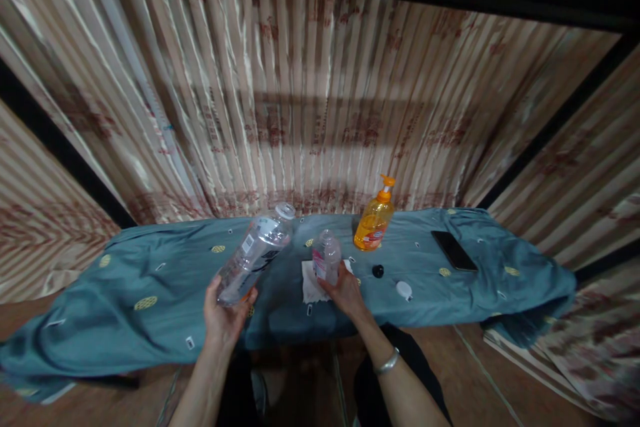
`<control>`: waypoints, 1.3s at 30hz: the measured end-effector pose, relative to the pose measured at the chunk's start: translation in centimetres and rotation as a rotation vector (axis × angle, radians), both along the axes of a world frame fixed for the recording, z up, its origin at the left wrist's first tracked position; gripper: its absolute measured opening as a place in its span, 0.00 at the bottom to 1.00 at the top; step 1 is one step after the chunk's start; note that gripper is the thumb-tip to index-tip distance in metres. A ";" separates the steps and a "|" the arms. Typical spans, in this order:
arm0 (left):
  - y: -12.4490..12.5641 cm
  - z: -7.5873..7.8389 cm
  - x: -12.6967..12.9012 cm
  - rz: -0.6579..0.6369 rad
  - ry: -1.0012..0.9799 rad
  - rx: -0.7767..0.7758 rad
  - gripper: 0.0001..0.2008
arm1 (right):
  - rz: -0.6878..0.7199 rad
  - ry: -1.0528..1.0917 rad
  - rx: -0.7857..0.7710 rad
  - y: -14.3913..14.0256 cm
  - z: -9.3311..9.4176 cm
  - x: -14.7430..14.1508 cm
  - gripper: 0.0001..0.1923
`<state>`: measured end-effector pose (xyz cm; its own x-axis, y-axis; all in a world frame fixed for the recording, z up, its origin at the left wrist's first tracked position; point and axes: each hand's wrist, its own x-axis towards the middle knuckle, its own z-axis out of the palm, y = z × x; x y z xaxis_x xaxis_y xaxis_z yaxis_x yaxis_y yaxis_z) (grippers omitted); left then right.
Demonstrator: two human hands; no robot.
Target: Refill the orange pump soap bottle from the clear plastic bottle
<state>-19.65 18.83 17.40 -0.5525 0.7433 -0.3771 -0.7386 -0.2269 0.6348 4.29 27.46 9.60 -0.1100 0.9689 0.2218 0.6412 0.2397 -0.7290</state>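
My left hand is wrapped round the lower end of a large clear plastic bottle, which tilts up to the right with its wide mouth away from me. The bottle carries a printed label, and I see no cap on it. Around the lower part of a smaller clear plastic bottle the fingers of my right hand are closed. That small bottle is nearly upright, over a white paper tissue on the cloth. Whether its base touches the tissue is hidden by my fingers.
An orange pump bottle with amber liquid stands behind and right of my right hand. A small black cap, a white lid and a dark phone lie on the teal cloth. Patterned curtains hang behind.
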 end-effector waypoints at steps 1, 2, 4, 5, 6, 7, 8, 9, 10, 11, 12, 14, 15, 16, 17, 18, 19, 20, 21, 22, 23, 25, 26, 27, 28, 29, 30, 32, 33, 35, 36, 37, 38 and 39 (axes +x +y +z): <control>0.0 0.1 0.0 -0.007 -0.009 -0.004 0.10 | -0.007 -0.003 -0.006 0.0 0.0 0.0 0.23; 0.0 0.2 0.0 -0.013 -0.020 -0.009 0.10 | -0.014 -0.007 -0.012 -0.1 0.1 0.0 0.23; 0.1 0.2 -0.1 -0.017 -0.040 -0.016 0.10 | -0.011 -0.012 -0.017 -0.1 0.1 0.1 0.22; 0.1 0.2 -0.2 -0.019 -0.046 -0.018 0.10 | -0.005 -0.014 -0.016 -0.1 0.1 0.1 0.22; 0.1 0.2 -0.2 -0.019 -0.050 -0.020 0.10 | 0.000 -0.016 -0.015 -0.1 0.1 0.1 0.22; 0.2 0.2 -0.2 -0.016 -0.051 -0.025 0.09 | 0.003 -0.020 -0.016 0.0 0.0 0.2 0.22; 0.2 0.2 -0.3 -0.013 -0.048 -0.030 0.09 | 0.001 -0.024 -0.019 0.0 0.0 0.2 0.23; 0.2 0.3 -0.3 -0.008 -0.042 -0.035 0.09 | -0.001 -0.027 -0.023 0.1 0.0 0.2 0.23; 0.3 0.3 -0.3 -0.004 -0.033 -0.038 0.08 | -0.003 -0.029 -0.029 0.1 -0.1 0.2 0.23; 0.3 0.3 -0.3 0.001 -0.023 -0.042 0.08 | -0.002 -0.029 -0.036 0.2 -0.1 0.2 0.23; 0.3 0.4 -0.3 0.007 -0.011 -0.044 0.08 | 0.000 -0.028 -0.041 0.3 -0.2 0.2 0.22; 0.3 0.4 -0.3 0.022 0.016 -0.044 0.07 | 0.001 -0.025 -0.052 0.4 -0.4 0.2 0.21; 0.3 0.5 -0.3 0.033 0.028 -0.045 0.06 | 0.001 -0.022 -0.056 0.4 -0.5 0.2 0.21; 0.3 0.5 -0.4 0.040 0.039 -0.047 0.06 | 0.001 -0.019 -0.057 0.4 -0.5 0.2 0.20; 0.3 0.5 -0.4 0.042 0.050 -0.048 0.06 | 0.001 -0.014 -0.056 0.4 -0.6 0.2 0.20; 0.3 0.6 -0.4 0.039 0.059 -0.049 0.06 | -0.002 -0.010 -0.055 0.4 -0.6 0.2 0.20; 0.2 0.6 -0.4 0.033 0.063 -0.052 0.06 | -0.007 -0.008 -0.053 0.3 -0.6 0.2 0.19; 0.2 0.7 -0.4 0.025 0.068 -0.056 0.06 | -0.013 -0.007 -0.052 0.3 -0.6 0.2 0.19; 0.2 0.7 -0.4 0.018 0.076 -0.060 0.06 | -0.019 -0.009 -0.052 0.3 -0.6 0.3 0.19; 0.1 0.8 -0.4 0.013 0.086 -0.064 0.07 | -0.021 -0.012 -0.052 0.3 -0.6 0.3 0.20; 0.0 0.9 -0.3 0.010 0.100 -0.066 0.07 | -0.021 -0.017 -0.052 0.2 -0.6 0.3 0.20; -0.1 1.1 -0.3 0.000 0.136 -0.061 0.08 | -0.010 -0.027 -0.049 0.2 -0.6 0.3 0.21; -0.2 1.2 -0.2 -0.005 0.150 -0.055 0.09 | -0.005 -0.031 -0.048 0.2 -0.5 0.2 0.22; -0.2 1.4 -0.2 -0.008 0.159 -0.052 0.09 | -0.002 -0.034 -0.046 0.2 -0.5 0.2 0.22; -0.2 1.5 -0.2 -0.011 0.163 -0.047 0.09 | 0.001 -0.038 -0.046 0.2 -0.4 0.2 0.22; -0.2 1.6 -0.2 -0.013 0.164 -0.041 0.09 | 0.002 -0.042 -0.045 0.2 -0.4 0.2 0.22; -0.2 1.7 -0.2 -0.013 0.165 -0.036 0.09 | 0.001 -0.047 -0.044 0.2 -0.4 0.1 0.22; -0.1 1.9 -0.1 -0.011 0.175 -0.027 0.10 | 0.000 -0.057 -0.036 0.2 -0.4 0.0 0.23; -0.1 2.0 0.0 -0.011 0.181 -0.024 0.11 | 0.001 -0.059 -0.028 0.2 -0.4 0.0 0.23; 0.0 2.1 0.1 -0.010 0.195 -0.025 0.12 | 0.008 -0.052 -0.006 0.2 -0.5 0.0 0.23; 0.0 2.1 0.1 -0.008 0.203 -0.027 0.12 | 0.013 -0.047 0.004 0.2 -0.5 0.0 0.24; 0.0 2.1 0.1 -0.010 0.214 -0.027 0.13 | 0.016 -0.044 0.009 0.2 -0.4 0.0 0.24; 0.0 2.2 0.1 -0.012 0.229 -0.027 0.13 | 0.017 -0.044 0.011 0.2 -0.4 0.0 0.24; -0.1 2.2 0.2 -0.016 0.248 -0.028 0.13 | 0.017 -0.046 0.010 0.1 -0.3 0.0 0.24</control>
